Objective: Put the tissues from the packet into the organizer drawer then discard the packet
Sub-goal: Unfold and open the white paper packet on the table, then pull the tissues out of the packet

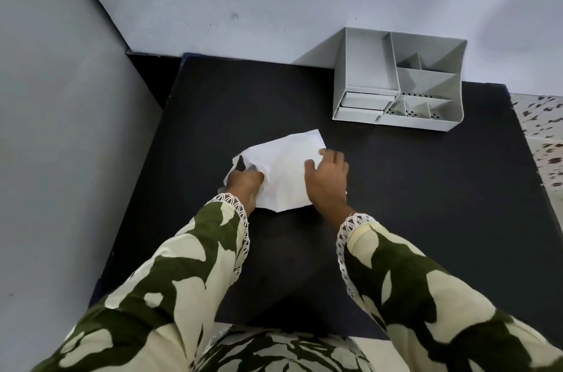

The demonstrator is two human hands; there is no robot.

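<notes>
A white tissue [281, 170] lies spread and creased on the black table [411, 188], at its middle. My left hand [245, 185] pinches the tissue's left edge, fingers curled on it. My right hand [327, 178] rests flat on the tissue's right side, fingers spread, pressing it down. A grey desk organizer [399, 79] stands at the back right against the wall; its two small drawers [362, 106] at the front left look pushed in. I cannot make out the packet; a small grey bit under my left fingers is unclear.
Grey walls close off the left side and the back. A speckled pale floor [545, 140] shows beyond the table's right edge. Patterned green sleeves cover both forearms in the foreground.
</notes>
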